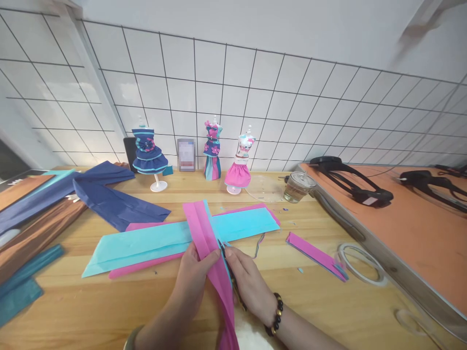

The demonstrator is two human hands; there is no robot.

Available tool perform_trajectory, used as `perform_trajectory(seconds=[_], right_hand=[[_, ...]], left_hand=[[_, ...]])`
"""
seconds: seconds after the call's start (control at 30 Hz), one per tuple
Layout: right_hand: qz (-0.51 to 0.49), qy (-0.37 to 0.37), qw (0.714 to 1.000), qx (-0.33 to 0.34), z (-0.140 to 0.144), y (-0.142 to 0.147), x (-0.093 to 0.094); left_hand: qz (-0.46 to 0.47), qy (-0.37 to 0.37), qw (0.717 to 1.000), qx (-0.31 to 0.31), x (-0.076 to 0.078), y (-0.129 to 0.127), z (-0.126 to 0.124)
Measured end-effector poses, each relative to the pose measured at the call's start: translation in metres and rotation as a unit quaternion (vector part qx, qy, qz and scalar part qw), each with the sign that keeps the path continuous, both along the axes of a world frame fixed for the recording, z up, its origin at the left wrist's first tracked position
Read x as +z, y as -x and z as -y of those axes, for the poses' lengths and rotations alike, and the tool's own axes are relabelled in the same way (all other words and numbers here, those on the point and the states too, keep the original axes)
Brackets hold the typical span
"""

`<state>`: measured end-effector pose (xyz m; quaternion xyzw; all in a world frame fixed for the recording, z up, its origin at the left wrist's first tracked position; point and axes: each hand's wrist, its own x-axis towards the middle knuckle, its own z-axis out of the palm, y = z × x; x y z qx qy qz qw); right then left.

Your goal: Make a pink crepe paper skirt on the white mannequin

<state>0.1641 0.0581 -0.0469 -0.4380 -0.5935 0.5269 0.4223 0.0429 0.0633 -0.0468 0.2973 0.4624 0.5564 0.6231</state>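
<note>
Three dress forms (212,151) stand behind the paper strips (175,238); a glass (297,186) sits to their right on the table (109,301).

Your hands hold a folded strip of hot-pink crepe paper (215,265), crossing a long sheet of sky-blue crepe paper (146,243) with a pink edge showing beneath it, all on the honey-coloured, grained wooden desk (91,306). To your left lie navy-blue crepe paper strips (116,204) and teal paper pieces (22,287); your right wrist wears a bracelet of dark brown and black beads (276,316). At the back, before the white wall with its black wire grid (255,87), stand a navy mini dress with light-blue trim (148,153), a blue-and-pink striped gown (212,153) and a pink-skirted doll dress (239,167).
</note>
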Motion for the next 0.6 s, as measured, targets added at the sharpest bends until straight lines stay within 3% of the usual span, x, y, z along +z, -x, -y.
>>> perform_trajectory(seconds=[0.6], right_hand=[[-0.003, 0.002, 1.0, -0.01, -0.001, -0.0003, -0.003]], left_hand=[[0.002, 0.002, 1.0, 0.014, 0.0003, -0.0012, -0.0002]])
